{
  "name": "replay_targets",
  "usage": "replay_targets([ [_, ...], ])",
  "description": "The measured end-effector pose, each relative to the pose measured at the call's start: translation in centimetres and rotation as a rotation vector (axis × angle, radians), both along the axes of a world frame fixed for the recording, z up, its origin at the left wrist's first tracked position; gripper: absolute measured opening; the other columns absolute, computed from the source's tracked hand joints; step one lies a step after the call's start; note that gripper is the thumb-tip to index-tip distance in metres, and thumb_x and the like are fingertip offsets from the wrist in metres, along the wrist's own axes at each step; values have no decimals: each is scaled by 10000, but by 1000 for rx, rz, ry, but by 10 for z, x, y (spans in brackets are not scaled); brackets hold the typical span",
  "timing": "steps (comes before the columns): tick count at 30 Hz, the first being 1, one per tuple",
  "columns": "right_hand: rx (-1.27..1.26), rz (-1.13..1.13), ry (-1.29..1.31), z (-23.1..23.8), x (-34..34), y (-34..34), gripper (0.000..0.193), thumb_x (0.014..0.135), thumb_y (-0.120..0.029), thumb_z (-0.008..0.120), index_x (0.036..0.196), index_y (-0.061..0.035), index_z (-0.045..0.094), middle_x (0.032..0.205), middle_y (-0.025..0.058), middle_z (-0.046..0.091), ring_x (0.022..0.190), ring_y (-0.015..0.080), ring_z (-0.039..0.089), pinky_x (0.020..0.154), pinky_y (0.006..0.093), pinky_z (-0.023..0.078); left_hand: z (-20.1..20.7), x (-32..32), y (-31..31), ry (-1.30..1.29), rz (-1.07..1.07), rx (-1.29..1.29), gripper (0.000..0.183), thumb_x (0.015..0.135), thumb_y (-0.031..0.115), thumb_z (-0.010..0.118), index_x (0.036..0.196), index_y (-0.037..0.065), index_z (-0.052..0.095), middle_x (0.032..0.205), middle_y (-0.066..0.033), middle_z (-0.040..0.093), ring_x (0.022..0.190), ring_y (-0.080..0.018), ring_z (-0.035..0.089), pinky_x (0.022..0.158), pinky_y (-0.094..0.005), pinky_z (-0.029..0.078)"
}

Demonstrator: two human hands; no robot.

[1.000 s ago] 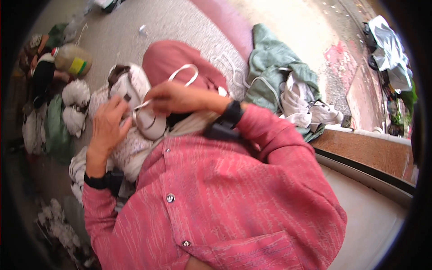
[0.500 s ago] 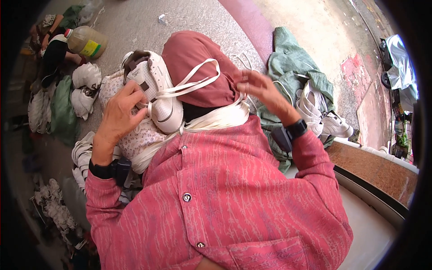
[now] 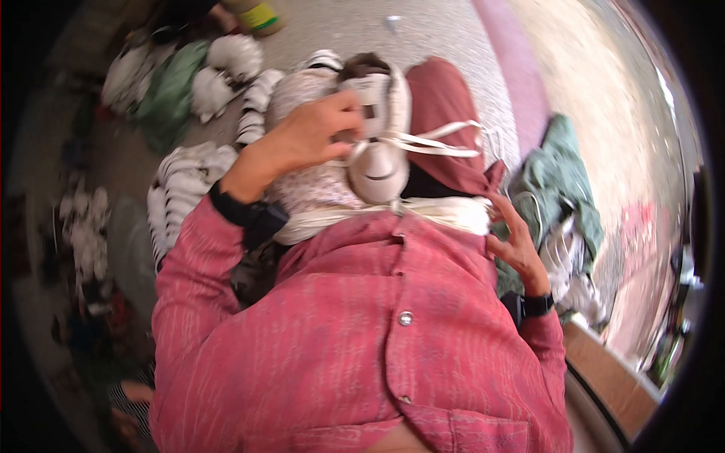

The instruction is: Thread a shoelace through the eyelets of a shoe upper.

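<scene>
A white and beige sneaker [image 3: 377,170] lies on my lap, toe toward me, with a brown lining in its opening. White shoelaces [image 3: 434,140] run from it across my red-brown trouser leg [image 3: 445,106]. My left hand [image 3: 313,132] is beside the shoe, fingers bent and a gap between them and the thumb; it is somewhat blurred. A thick bundle of white laces [image 3: 453,214] lies across my waist. My right hand [image 3: 515,241] is at the right end of that bundle, thumb and fingers apart, holding nothing that I can see.
Stacked white shoes [image 3: 189,189] stand to my left, near a green bag [image 3: 172,94] and more white shoes. A plastic jug [image 3: 258,16] is at the top. On the right lie a green cloth sack [image 3: 563,177] and white shoes [image 3: 563,257], close to a brown ledge [image 3: 604,362].
My view has swung left, so everything sits farther right in the picture. My right hand has come down from over the trouser leg to the lace bundle; my left stays beside the sneaker.
</scene>
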State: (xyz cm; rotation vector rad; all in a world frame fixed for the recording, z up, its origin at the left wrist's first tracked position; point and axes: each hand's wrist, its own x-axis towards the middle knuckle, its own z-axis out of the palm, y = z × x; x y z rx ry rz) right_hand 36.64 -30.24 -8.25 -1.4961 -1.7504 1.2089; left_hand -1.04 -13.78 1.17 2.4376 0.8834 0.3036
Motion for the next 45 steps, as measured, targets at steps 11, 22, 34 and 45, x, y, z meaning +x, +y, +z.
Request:
replay_targets([
  [11, -396, -96, 234, 111, -19, 14, 212, 808, -149, 559, 859, 25, 668, 717, 28, 651, 658, 74, 584, 589, 190, 418, -7, -14, 8, -104, -50, 42, 214, 671, 50, 691, 844, 23, 568, 929, -52, 511, 834, -207, 600, 713, -308, 496],
  [22, 78, 143, -358, 79, -14, 49, 307, 772, -38, 718, 1065, -17, 629, 1115, 111, 622, 1022, 231, 597, 831, 315, 464, -21, -13, 12, -206, -44, -63, 226, 614, -67, 669, 790, 16, 553, 891, -65, 507, 803, -226, 577, 702, -316, 478],
  [34, 508, 708, 82, 87, -176, 200, 151, 778, 0, 654, 921, -47, 642, 905, 105, 579, 899, 294, 570, 795, 377, 462, -11, -20, 3, -227, -46, -3, 186, 687, 66, 683, 774, 26, 523, 933, -115, 496, 877, -305, 568, 727, -372, 462],
  [45, 479, 993, -45, 80, -186, 221, 150, 816, -104, 678, 954, -134, 728, 902, 50, 611, 913, 229, 574, 848, 349, 432, -20, -21, 3, -246, 37, 91, 137, 705, 42, 670, 747, 41, 540, 866, -106, 518, 815, -296, 587, 707, -375, 481],
])
